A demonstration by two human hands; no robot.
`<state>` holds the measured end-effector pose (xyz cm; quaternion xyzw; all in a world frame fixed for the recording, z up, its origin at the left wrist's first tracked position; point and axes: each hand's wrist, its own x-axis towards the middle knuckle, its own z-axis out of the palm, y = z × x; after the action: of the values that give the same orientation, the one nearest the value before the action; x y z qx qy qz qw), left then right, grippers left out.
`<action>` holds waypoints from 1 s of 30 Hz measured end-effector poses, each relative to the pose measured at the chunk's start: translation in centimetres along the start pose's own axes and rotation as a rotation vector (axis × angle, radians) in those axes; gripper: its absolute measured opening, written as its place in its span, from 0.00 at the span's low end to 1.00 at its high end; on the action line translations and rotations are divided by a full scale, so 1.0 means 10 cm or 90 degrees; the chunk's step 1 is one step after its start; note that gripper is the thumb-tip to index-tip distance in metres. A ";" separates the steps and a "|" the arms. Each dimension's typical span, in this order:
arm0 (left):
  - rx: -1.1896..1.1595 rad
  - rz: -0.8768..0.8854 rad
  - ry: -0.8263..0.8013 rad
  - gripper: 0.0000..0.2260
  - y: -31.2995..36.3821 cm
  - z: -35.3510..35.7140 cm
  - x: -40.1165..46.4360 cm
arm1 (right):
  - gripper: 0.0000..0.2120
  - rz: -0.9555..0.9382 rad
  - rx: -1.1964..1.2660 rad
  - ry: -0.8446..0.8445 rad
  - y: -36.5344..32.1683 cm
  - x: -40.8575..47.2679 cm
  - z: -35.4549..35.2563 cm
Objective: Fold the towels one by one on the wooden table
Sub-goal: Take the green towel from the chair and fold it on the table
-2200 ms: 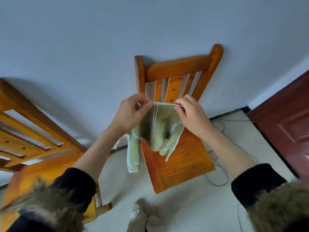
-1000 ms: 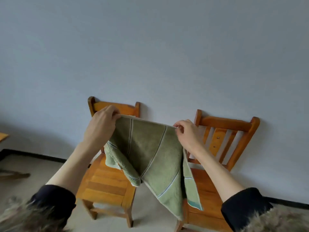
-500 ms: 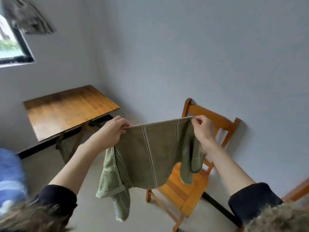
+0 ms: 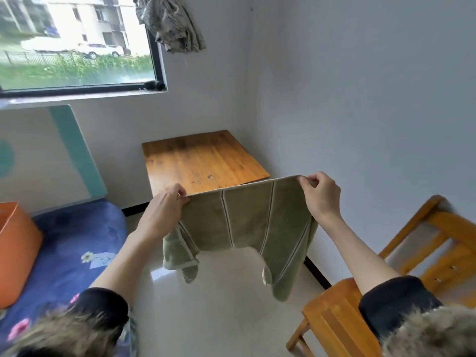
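Note:
A green towel with pale stripes hangs in the air, stretched by its top edge between my hands. My left hand pinches the top left corner and my right hand pinches the top right corner. The towel's lower corners droop over the floor. Behind it, in the room's corner, stands the wooden table, its top bare. The towel's top edge overlaps the table's near edge in view.
A wooden chair stands at the lower right against the wall. A bed with a blue flowered cover and an orange box lie on the left. A window is above, with a cloth hanging beside it.
The view has swung left from the chairs to the table and window. My hands have spread the towel wider and carried it towards the table.

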<state>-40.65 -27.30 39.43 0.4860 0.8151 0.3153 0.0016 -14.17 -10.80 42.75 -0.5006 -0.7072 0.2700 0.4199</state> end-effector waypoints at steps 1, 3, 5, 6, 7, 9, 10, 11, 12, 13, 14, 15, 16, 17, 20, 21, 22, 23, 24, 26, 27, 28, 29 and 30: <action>0.015 -0.005 0.008 0.06 -0.10 -0.02 0.08 | 0.09 -0.008 0.001 -0.006 -0.04 0.08 0.15; 0.028 -0.024 0.053 0.13 -0.28 -0.03 0.22 | 0.09 -0.032 0.000 -0.018 -0.12 0.24 0.43; 0.035 -0.057 0.107 0.13 -0.42 -0.02 0.36 | 0.10 -0.048 0.002 -0.024 -0.19 0.43 0.69; 0.035 -0.076 0.130 0.12 -0.49 -0.01 0.44 | 0.09 -0.049 0.008 -0.023 -0.21 0.54 0.81; 0.035 -0.097 0.149 0.10 -0.56 -0.01 0.53 | 0.09 -0.046 0.017 -0.021 -0.22 0.66 0.93; 0.031 -0.136 0.177 0.08 -0.72 0.01 0.74 | 0.09 -0.046 0.029 -0.031 -0.20 0.92 1.16; 0.024 -0.157 0.181 0.07 -0.81 0.03 0.85 | 0.09 -0.054 0.027 -0.042 -0.18 1.05 1.28; 0.004 -0.185 0.176 0.06 -0.90 0.06 0.96 | 0.09 -0.068 0.020 -0.054 -0.16 1.18 1.40; -0.029 -0.220 0.163 0.06 -0.98 0.09 1.07 | 0.08 -0.085 0.008 -0.065 -0.13 1.31 1.52; -0.066 -0.256 0.143 0.05 -1.05 0.13 1.18 | 0.08 -0.102 -0.011 -0.075 -0.09 1.43 1.65; -0.100 -0.287 0.120 0.05 -1.12 0.18 1.29 | 0.08 -0.117 -0.034 -0.084 -0.05 1.54 1.77; -0.123 -0.303 0.098 0.04 -1.18 0.23 1.39 | 0.09 -0.126 -0.060 -0.092 0.00 1.66 1.88; -0.135 -0.309 0.079 0.03 -1.23 0.29 1.50 | 0.09 -0.129 -0.087 -0.099 0.05 1.78 1.99; -0.141 -0.307 0.065 0.03 -1.27 0.35 1.60 | 0.11 -0.127 -0.114 -0.105 0.10 1.89 2.10; -0.150 -0.279 0.031 0.02 -1.37 0.49 1.89 | 0.13 -0.126 -0.186 -0.123 0.23 2.22 2.37; -0.150 -0.270 0.022 0.02 -1.41 0.54 1.98 | 0.14 -0.131 -0.213 -0.125 0.26 2.31 2.45; -0.148 -0.265 0.017 0.02 -1.45 0.59 2.07 | 0.14 -0.139 -0.242 -0.123 0.28 2.39 2.53; -0.149 -0.263 0.016 0.02 -1.48 0.63 2.16 | 0.14 -0.149 -0.270 -0.116 0.30 2.49 2.61; -0.153 -0.263 0.015 0.02 -1.52 0.68 2.25 | 0.14 -0.160 -0.295 -0.106 0.30 2.58 2.69; -0.160 -0.263 0.007 0.01 -1.60 0.78 2.45 | 0.14 -0.182 -0.341 -0.088 0.31 2.77 2.88; -0.160 -0.262 0.002 0.01 -1.65 0.82 2.56 | 0.14 -0.191 -0.363 -0.085 0.30 2.87 2.98; -0.158 -0.262 -0.002 0.01 -1.71 0.87 2.68 | 0.14 -0.200 -0.382 -0.086 0.30 2.97 3.09; -0.156 -0.263 -0.002 0.01 -1.78 0.91 2.81 | 0.14 -0.209 -0.395 -0.090 0.31 3.08 3.22; -0.156 -0.265 0.000 0.01 -1.87 0.95 2.96 | 0.14 -0.216 -0.405 -0.094 0.32 3.19 3.35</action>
<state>-68.07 -5.08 31.16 0.3039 0.8532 0.4050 0.1254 -46.29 21.45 33.72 -0.4605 -0.8574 -0.0015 0.2298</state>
